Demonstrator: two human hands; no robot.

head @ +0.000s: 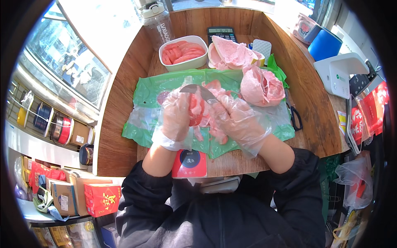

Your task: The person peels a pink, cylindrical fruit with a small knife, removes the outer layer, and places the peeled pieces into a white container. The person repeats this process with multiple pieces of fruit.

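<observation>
My left hand [176, 116], in a clear plastic glove, grips a red pomelo segment [196, 108] with pale membrane on it. A knife with a curved blade [198, 90] is in my gloved right hand [237, 116], its blade lying across the top of the segment; the fingers cover its handle. Under both hands a green plastic bag [149, 93] is spread flat, with torn membrane scraps [217, 131] on it. A partly opened peeled pomelo [262, 85] rests to the right. Behind it are thick pieces of pink-lined rind [232, 52].
Peeled segments fill a white bowl [183, 66] at the back left, near a clear bottle [156, 26]. A calculator [220, 30] stands behind the rind. Black-handled scissors [295, 117] lie by the right wooden wall [313, 114]. A red payment plate [189, 166] sits at the front edge.
</observation>
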